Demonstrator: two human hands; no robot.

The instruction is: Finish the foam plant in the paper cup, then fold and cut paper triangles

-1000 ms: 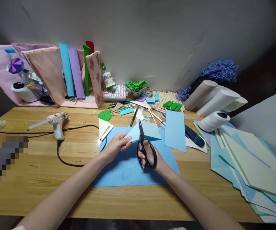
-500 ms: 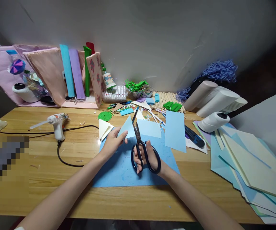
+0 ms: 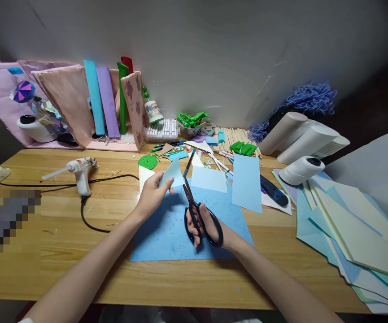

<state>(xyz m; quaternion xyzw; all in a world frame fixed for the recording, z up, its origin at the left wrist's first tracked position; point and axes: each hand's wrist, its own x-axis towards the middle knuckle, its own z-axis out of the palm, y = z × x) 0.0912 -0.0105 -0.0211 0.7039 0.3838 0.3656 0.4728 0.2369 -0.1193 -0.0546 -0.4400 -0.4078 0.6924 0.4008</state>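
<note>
My left hand [image 3: 154, 193] pinches a small folded piece of light blue paper [image 3: 172, 173] between thumb and fingers, above a blue sheet [image 3: 167, 242]. In my right hand [image 3: 210, 224] is a pair of black-handled scissors [image 3: 191, 202], fingers and thumb through the loops. The blades are a little apart and point up and away, with their tips at the paper's right lower corner. Whether the blades touch the paper I cannot tell. A pale blue paper piece [image 3: 209, 178] lies just beyond the scissors. Cream folded paper [image 3: 144, 176] is partly hidden behind my left hand.
A white glue gun [image 3: 82, 176] with a trailing black cord stands at left. At right lie a blue paper rectangle [image 3: 247, 184], a dark utility knife [image 3: 274, 190] and a stack of coloured paper [image 3: 358, 224]. Markers [image 3: 162, 129], wooden sticks and paper rolls line the wall.
The light blue paper has turned and shifted slightly left with my left hand. The scissors have tilted left and moved slightly down, and their blades have come closer together.
</note>
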